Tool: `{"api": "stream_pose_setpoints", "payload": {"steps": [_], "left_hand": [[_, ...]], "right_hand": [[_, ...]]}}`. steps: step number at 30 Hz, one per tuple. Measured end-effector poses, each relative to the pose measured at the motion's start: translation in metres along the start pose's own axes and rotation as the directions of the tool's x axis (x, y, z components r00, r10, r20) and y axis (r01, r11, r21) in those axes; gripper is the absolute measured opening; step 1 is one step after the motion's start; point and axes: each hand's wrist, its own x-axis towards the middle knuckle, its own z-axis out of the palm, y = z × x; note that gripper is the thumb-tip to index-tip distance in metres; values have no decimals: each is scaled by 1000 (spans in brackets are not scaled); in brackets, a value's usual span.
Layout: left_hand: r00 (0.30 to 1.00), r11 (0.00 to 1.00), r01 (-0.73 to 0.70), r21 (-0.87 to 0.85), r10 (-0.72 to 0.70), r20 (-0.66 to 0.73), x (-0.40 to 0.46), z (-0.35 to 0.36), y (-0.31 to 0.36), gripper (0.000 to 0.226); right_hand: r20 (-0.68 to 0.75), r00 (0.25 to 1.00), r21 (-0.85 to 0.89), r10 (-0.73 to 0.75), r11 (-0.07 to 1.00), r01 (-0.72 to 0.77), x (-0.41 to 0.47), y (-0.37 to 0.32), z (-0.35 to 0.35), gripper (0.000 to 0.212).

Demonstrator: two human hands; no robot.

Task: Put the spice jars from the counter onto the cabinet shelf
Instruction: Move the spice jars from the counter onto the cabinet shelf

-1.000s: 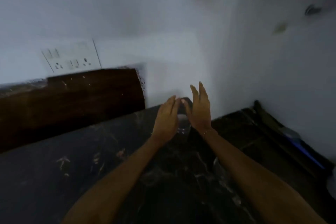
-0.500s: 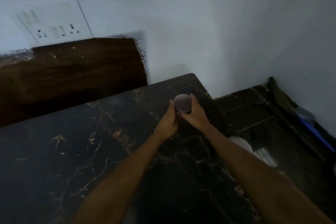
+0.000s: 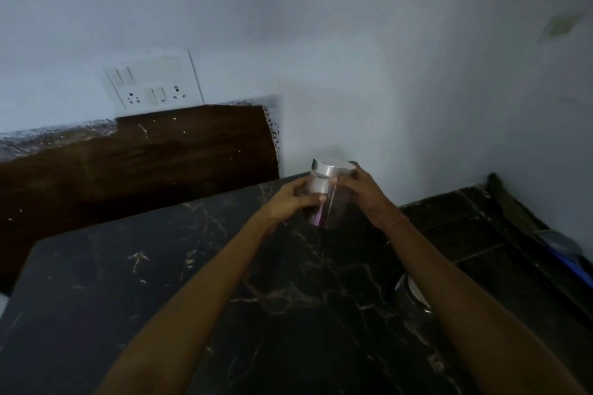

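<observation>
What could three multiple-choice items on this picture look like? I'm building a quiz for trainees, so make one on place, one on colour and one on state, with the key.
1. Where is the switch plate?
A. On the wall above the brown panel
B. On the floor
C. On the counter

2. What colour is the jar's lid?
A. Red
B. Silver
C. Green

3. How is the jar held?
A. By the left hand alone
B. It stands untouched on the counter
C. By both hands

Key:
1 A: the plate sits on the pale wall just over the brown panel.
2 B: the lid shines a metallic silver.
3 C: the left hand and the right hand grip its sides, over the far end of the dark marble counter.
</observation>
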Motion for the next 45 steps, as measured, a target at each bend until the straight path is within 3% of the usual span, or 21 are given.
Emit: {"api": "stream_pose_setpoints", "payload": {"steps": [1, 4, 6, 9, 12, 15, 17, 19, 23, 29, 33, 38, 45], "left_hand": [[999, 999, -16, -37, 18, 45, -6, -3, 9, 54], [993, 973, -50, -227, 73, 94, -23, 1, 34, 59], [993, 945, -65, -320, 94, 76, -30, 6, 43, 57], [993, 954, -115, -276, 106, -46, -38, 15, 47, 58], [926, 981, -192, -19, 175, -334, -44, 17, 51, 75], [851, 964, -266, 17, 243, -465, -51, 21, 60, 68], [866, 933, -336, -132, 250, -433, -58, 24, 68, 38], [884, 908, -356, -220, 250, -395, -65, 20, 71, 28], [910, 913, -332, -238, 243, -335, -82, 0, 74, 35], [955, 864, -297, -406, 261, -144, -99, -18, 77, 56], [940, 842, -340, -419, 301, -158, -107, -27, 83, 63], [907, 861, -412, -299, 357, -221, -110, -44, 104, 38], [827, 884, -467, 14, 443, -348, -111, -69, 161, 44]], "right_hand": [[49, 999, 104, 3, 995, -8, -3, -7, 3, 21], [113, 993, 435, 44, 896, -89, -12, -24, 20, 46], [90, 993, 493, 82, 862, -116, -16, -33, 30, 50], [-25, 989, 301, 147, 944, -133, -23, -46, 41, 43], [-237, 971, 88, 25, 996, -4, -30, -56, 47, 35], [-160, 979, -64, -128, 991, 119, -42, -62, 59, 38], [-100, 984, -67, -151, 987, 145, -47, -64, 65, 49], [-97, 979, -55, -177, 984, 172, -47, -69, 68, 56], [-72, 982, -97, -174, 981, 167, -51, -76, 66, 77], [-46, 985, 74, -166, 983, 170, -59, -87, 79, 59], [-12, 965, -97, -262, 961, 259, -63, -100, 84, 55], [32, 950, -171, -309, 935, 310, -57, -125, 89, 67], [-33, 891, -325, -453, 848, 419, -44, -181, 97, 74]]}}
